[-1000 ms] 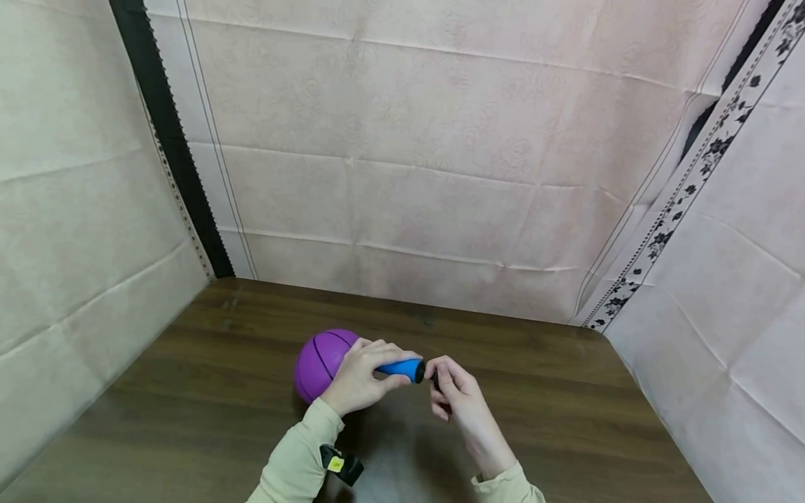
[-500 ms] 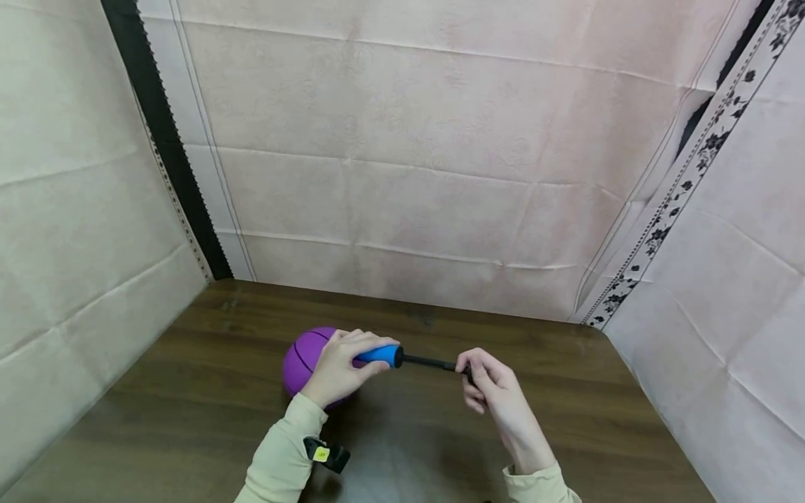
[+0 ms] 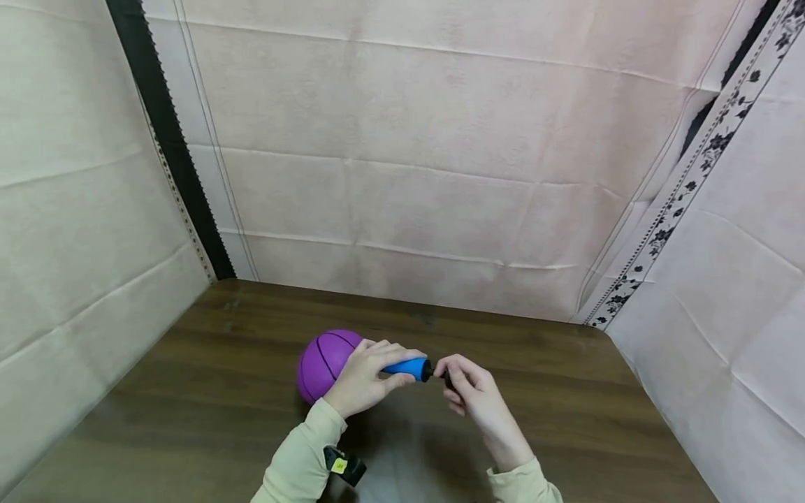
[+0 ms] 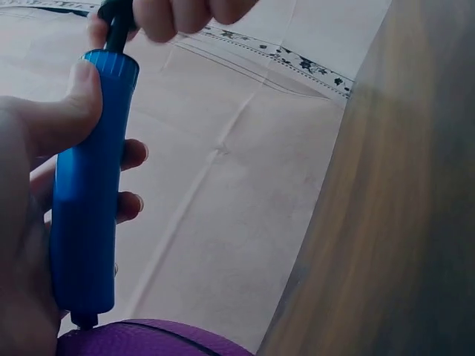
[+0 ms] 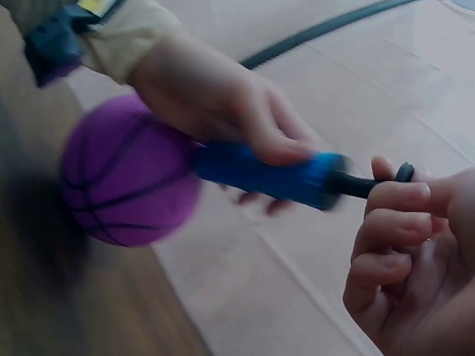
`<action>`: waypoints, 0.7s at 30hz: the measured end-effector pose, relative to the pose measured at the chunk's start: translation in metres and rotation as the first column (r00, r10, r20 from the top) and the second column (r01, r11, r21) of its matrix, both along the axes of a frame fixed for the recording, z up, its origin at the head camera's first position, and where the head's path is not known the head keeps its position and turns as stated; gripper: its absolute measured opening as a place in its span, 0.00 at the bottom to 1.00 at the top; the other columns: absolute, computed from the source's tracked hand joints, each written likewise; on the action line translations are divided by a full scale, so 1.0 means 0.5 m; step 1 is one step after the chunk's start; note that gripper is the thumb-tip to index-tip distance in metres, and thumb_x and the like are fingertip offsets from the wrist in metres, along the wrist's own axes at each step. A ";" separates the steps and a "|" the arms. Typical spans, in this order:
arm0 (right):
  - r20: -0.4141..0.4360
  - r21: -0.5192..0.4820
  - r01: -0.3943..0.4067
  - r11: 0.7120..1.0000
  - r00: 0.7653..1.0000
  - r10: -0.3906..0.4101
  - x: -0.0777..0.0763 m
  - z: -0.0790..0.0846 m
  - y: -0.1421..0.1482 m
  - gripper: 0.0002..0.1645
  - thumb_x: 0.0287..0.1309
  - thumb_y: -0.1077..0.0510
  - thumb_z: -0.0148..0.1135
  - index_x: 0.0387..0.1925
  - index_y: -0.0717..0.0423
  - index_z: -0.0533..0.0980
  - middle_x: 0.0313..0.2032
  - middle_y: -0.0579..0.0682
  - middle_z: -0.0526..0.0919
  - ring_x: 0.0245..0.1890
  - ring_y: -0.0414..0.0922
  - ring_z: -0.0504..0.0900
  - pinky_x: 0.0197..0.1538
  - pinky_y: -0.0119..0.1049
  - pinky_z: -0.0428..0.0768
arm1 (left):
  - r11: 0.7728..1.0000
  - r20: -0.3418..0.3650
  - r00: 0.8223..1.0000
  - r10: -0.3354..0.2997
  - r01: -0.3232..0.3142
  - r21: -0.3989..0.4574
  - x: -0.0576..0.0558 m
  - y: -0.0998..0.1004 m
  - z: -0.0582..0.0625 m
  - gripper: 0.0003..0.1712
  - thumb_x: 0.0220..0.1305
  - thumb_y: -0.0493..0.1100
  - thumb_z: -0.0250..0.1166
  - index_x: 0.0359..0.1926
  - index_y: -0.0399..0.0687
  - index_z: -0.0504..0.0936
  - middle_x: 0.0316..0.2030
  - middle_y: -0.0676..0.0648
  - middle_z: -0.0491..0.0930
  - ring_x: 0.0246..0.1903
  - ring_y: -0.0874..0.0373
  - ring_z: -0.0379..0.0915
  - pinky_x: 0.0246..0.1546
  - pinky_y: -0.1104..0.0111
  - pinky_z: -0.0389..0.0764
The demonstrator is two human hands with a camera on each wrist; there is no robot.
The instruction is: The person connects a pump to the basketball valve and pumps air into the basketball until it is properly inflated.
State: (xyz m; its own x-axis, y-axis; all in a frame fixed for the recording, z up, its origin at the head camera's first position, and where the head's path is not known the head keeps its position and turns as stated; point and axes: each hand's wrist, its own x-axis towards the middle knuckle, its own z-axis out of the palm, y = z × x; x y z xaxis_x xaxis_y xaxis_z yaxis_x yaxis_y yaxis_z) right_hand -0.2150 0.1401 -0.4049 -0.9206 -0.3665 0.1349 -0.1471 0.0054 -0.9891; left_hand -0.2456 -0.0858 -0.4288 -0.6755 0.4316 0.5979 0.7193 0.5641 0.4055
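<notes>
A blue hand pump [image 4: 87,193] with a black plunger handle [image 5: 404,173] is joined at its lower end to a purple ball [image 3: 321,367] marked with black basketball lines. My left hand [image 3: 365,377] wraps round the pump's barrel, thumb along its side near the collar. The fingers of my right hand [image 3: 468,391] curl round the handle, which is mostly pushed in; a short stretch of black rod shows in the right wrist view. The ball rests on the brown wooden table [image 3: 220,391], partly hidden behind my left hand.
Pale creased cloth walls [image 3: 402,154] enclose the table at the back and both sides. A black strip [image 3: 176,140] runs down the left corner, and a floral band [image 3: 660,230] down the right one. A black wrist camera [image 3: 344,464] is strapped on the left sleeve.
Half a second ago the plunger was drawn far out to the right. My right hand has since pushed it back toward the barrel. Ball and left hand shifted slightly right.
</notes>
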 end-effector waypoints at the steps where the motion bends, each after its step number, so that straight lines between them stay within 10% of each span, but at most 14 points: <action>1: -0.019 -0.006 0.002 1.000 1.000 -0.002 0.001 0.004 0.011 0.19 0.74 0.47 0.43 0.40 0.57 0.72 0.19 0.42 0.63 0.17 0.34 0.62 0.22 0.25 0.63 | 1.000 -0.004 1.000 0.005 -0.005 0.001 -0.001 -0.005 0.002 0.21 0.61 0.53 0.66 0.56 0.67 0.79 0.46 0.59 0.84 0.45 0.64 0.77 0.49 0.62 0.69; 8: -0.129 -0.105 -0.025 0.994 0.992 0.012 0.010 0.024 0.066 0.16 0.76 0.53 0.38 0.38 0.50 0.73 0.18 0.40 0.61 0.16 0.37 0.58 0.19 0.37 0.53 | 0.995 -0.032 0.995 0.091 -0.090 0.032 -0.011 -0.039 0.004 0.21 0.59 0.52 0.68 0.55 0.68 0.80 0.45 0.60 0.84 0.45 0.64 0.77 0.49 0.61 0.68; 21: 0.036 -0.043 0.043 0.998 0.999 -0.041 0.008 -0.004 -0.030 0.21 0.74 0.47 0.43 0.42 0.62 0.69 0.20 0.45 0.60 0.18 0.35 0.59 0.23 0.26 0.62 | 1.000 -0.101 0.995 0.007 -0.004 0.023 -0.005 0.012 -0.016 0.20 0.59 0.53 0.68 0.53 0.64 0.81 0.43 0.58 0.85 0.43 0.63 0.78 0.48 0.62 0.70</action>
State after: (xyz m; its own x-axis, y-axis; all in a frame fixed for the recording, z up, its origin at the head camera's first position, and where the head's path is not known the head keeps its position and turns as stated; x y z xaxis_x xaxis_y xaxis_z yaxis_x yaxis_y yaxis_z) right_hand -0.2111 0.1252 -0.4071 -0.9395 -0.3219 0.1176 -0.1132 -0.0325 -0.9930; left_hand -0.2479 -0.0797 -0.4366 -0.6132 0.4138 0.6728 0.7543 0.5597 0.3432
